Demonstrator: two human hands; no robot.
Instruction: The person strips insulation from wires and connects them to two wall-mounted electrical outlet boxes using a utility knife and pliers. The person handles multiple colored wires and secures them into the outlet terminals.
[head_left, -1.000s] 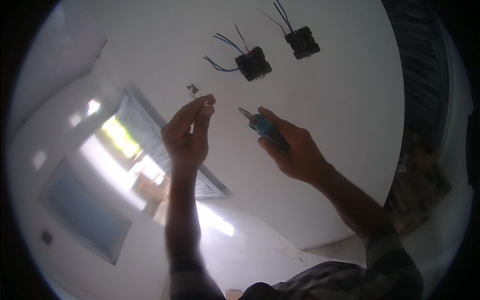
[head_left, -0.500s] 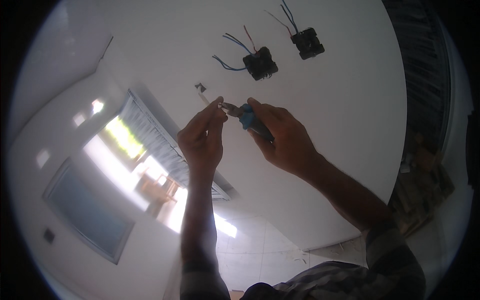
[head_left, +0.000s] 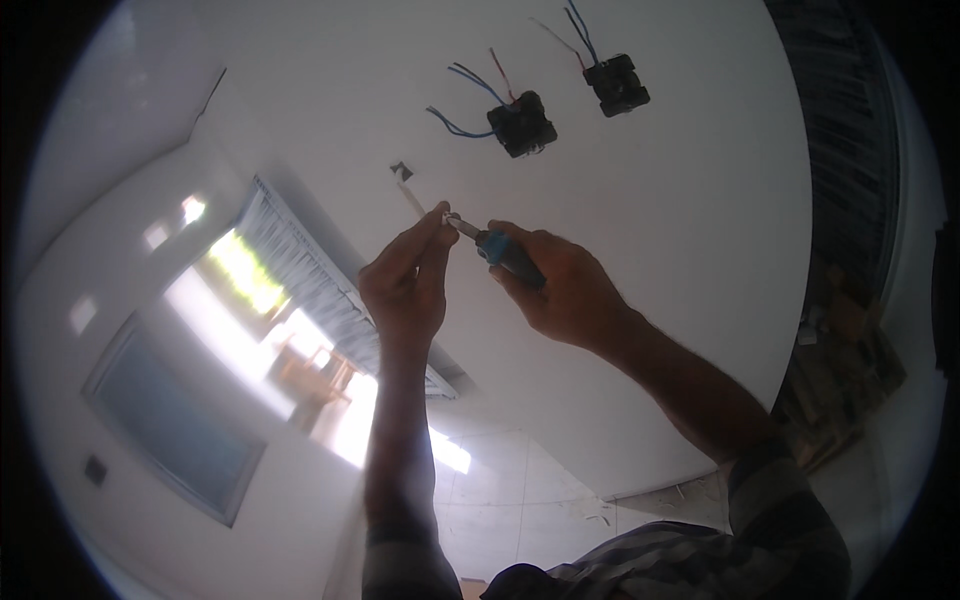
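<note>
1 screwdriver (head_left: 508, 256) is gripped by the right hand (head_left: 560, 290); 1 small white piece (head_left: 447, 218) is pinched by the left hand (head_left: 405, 285). 2 wired boxes (head_left: 521, 124) are seen above.

blue-handled screwdriver (head_left: 508, 256) tilted, tip meeting a small white piece (head_left: 447, 218).

The white wall (head_left: 700, 250) carries everything here: two dark square electrical boxes are set into it side by side, the nearer one (head_left: 521, 124) with blue and red wires (head_left: 465, 75) curling out of it, the farther one (head_left: 616, 84) (up toward the picture's top edge) with its own short wires (head_left: 572, 22) sticking out. A small dark hole (head_left: 400, 170) sits in the wall below and left of the nearer box, with a thin pale wire (head_left: 412, 200) coming out of it
</note>
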